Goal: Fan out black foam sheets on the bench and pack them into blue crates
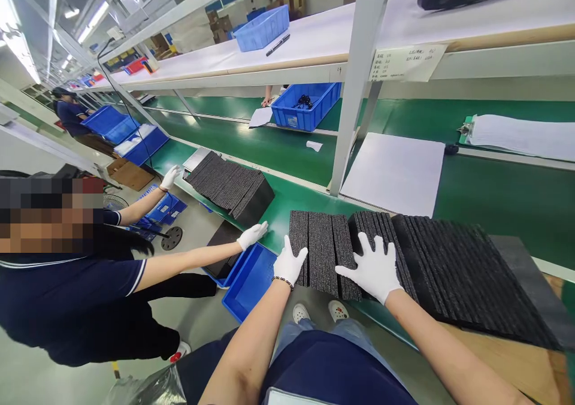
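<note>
A row of black foam-like sheets [322, 252], standing on edge and packed together, lies in front of me at the bench edge. My left hand [290, 264], in a white glove, is at the row's left end with thumb and fingers apart. My gloved right hand [375, 267] spreads its fingers over the front of the row, near a break between two groups. More black sheets [458, 273] lean in a long block to the right. A separate block of similar sheets [229, 183] sits farther left, between a co-worker's gloved hands [252, 235].
A co-worker [67, 291] stands at my left. Below the bench edge is a blue bin [251, 282]. A shelf post [359, 81] rises behind the row, beside a white board [395, 171]. Beyond are a blue tray [305, 108] with black items and a clipboard [521, 135].
</note>
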Tool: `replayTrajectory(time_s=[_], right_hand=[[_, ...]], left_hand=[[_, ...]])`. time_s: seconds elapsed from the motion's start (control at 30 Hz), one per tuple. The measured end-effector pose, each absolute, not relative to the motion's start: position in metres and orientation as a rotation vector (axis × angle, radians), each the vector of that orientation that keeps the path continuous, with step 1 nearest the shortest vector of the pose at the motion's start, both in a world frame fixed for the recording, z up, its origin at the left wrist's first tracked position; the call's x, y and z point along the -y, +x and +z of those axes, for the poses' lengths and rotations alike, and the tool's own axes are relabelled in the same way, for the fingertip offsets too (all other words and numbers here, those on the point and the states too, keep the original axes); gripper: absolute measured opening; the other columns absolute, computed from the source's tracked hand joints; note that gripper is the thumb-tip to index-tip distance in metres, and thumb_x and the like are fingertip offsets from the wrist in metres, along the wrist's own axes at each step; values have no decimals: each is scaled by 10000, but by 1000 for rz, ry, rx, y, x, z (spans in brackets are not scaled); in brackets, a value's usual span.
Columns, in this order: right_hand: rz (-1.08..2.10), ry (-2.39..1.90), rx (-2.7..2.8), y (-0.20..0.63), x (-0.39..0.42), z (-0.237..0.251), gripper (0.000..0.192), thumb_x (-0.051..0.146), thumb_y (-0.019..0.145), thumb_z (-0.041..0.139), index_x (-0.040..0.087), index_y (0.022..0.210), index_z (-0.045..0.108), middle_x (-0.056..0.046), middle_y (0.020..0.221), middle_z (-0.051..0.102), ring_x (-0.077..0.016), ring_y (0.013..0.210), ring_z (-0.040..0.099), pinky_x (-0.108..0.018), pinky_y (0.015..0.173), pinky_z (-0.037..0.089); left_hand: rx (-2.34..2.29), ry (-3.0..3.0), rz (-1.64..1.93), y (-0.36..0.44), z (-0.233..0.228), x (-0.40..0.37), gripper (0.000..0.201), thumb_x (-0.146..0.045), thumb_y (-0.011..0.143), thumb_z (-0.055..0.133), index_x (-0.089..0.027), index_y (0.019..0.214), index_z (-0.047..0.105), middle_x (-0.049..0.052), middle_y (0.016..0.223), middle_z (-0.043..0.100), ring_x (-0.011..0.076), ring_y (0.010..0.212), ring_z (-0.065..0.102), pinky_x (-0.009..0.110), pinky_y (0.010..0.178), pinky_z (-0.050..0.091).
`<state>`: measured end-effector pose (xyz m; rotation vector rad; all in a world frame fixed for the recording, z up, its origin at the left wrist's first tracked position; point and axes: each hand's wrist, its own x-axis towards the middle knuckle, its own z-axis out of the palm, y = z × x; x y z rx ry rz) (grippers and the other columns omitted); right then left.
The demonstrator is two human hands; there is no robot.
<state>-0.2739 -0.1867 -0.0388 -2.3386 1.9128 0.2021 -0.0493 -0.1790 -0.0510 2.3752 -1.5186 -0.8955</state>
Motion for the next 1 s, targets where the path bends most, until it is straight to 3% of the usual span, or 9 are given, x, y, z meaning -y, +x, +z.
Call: replayTrajectory(time_s=[0.37, 0.53, 0.6, 0.7, 0.77, 0.87, 1.0], right_hand=[[239, -2440, -1944, -288, 187, -48, 658, 729, 797, 442, 233, 1122, 728, -133, 1508, 355, -458, 1328, 264, -611, 1065, 161], [136, -2489, -2054, -279, 182, -47, 707, 530, 787, 530, 116, 1361, 537, -194, 1462, 398, -433, 1297, 310, -590, 1066, 192], [102, -2542, -1987, -271, 181, -43, 654, 448, 794, 537, 191, 1395, 509, -165, 1457, 414, -421, 1286, 334, -580, 1058, 212], [132, -2557, -1836, -255, 183, -34, 464, 387, 846, 496, 296, 1284, 619, -119, 1458, 427, -421, 1295, 339, -578, 1053, 211], [153, -2501, -1825, -243, 186, -30, 412, 469, 889, 445, 285, 1144, 712, -116, 1473, 408, -442, 1313, 312, -586, 1060, 186], [201, -2397, -1867, -227, 190, -31, 621, 709, 839, 401, 233, 968, 779, -134, 1501, 365, -488, 1336, 248, -605, 1078, 121], [227, -2360, -1908, -216, 192, -40, 738, 824, 754, 406, 231, 988, 777, -132, 1510, 353, -490, 1347, 224, -619, 1084, 78]], left_hand=[[1507, 2349, -955, -45, -49, 180, 840, -591, 866, 465, -169, 1531, 176, 155, 1379, 557, 326, 1172, 590, 416, 949, 456], [1509, 2339, -974, -42, -48, 182, 855, -592, 856, 487, -164, 1530, 180, 159, 1372, 563, 319, 1158, 600, 402, 922, 469], [1517, 2329, -981, -41, -49, 183, 875, -596, 850, 495, -158, 1532, 165, 163, 1360, 572, 318, 1159, 599, 399, 919, 469], [1534, 2312, -1000, -38, -50, 184, 907, -610, 842, 496, -146, 1535, 138, 169, 1356, 574, 317, 1143, 609, 394, 902, 475], [1535, 2311, -1010, -37, -50, 185, 911, -611, 840, 497, -142, 1534, 139, 173, 1365, 566, 319, 1140, 611, 393, 893, 478], [1524, 2322, -1011, -37, -49, 185, 910, -604, 832, 512, -155, 1534, 147, 161, 1376, 559, 319, 1156, 602, 384, 902, 473], [1553, 2316, -991, -34, -49, 185, 912, -612, 834, 504, -154, 1535, 141, 164, 1379, 556, 318, 1161, 600, 391, 909, 470]])
